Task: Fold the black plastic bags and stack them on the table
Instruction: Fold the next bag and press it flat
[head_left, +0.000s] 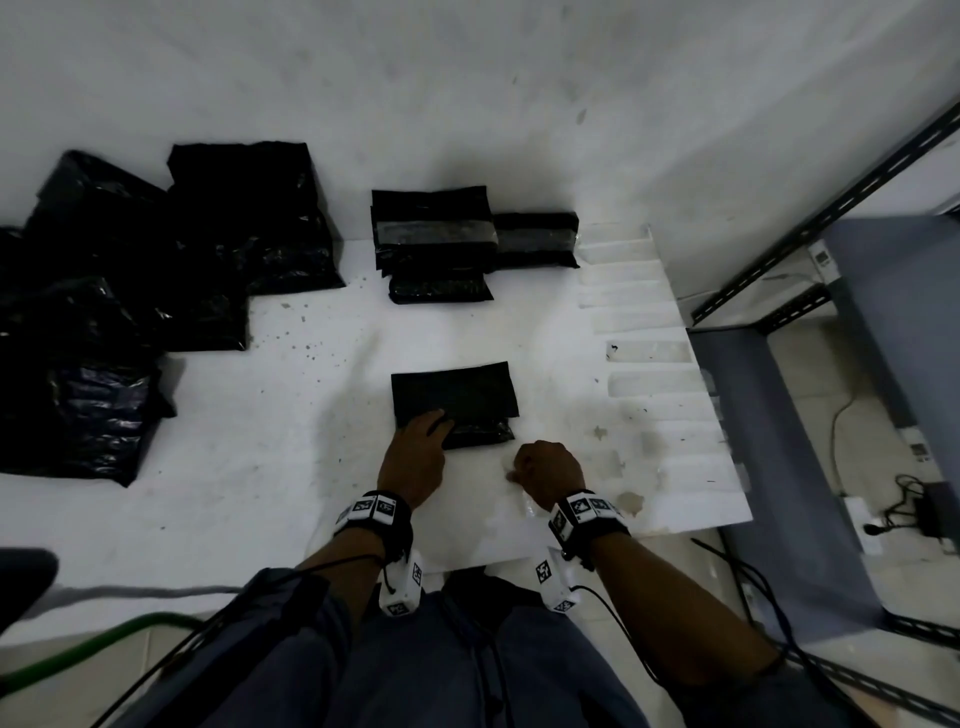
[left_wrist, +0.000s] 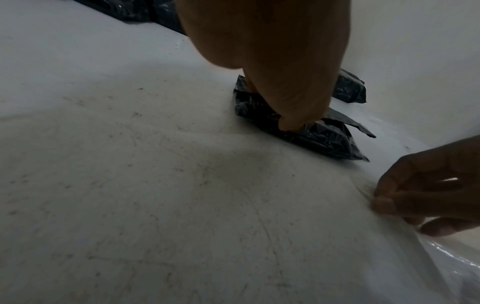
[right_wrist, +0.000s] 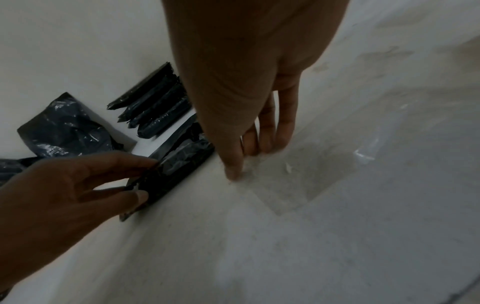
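A folded black bag (head_left: 457, 400) lies flat in the middle of the white table (head_left: 260, 467). My left hand (head_left: 428, 426) rests on its near left corner, with fingers and thumb pressing the fold (left_wrist: 324, 142) down. Just right of the bag, my right hand (head_left: 519, 470) is curled, its fingertips (right_wrist: 233, 174) down on the table pinching a clear tape strip (left_wrist: 441, 253). Behind stands a stack of folded bags (head_left: 434, 239) with another folded bag (head_left: 535, 239) beside it. Loose unfolded black bags (head_left: 130, 286) are heaped at the left.
Several clear tape strips (head_left: 649, 353) hang along the table's right edge. A grey metal rack (head_left: 831, 218) stands to the right, with cables and a plug box (head_left: 930, 509) on the floor. A white wall (head_left: 467, 78) rises behind the table.
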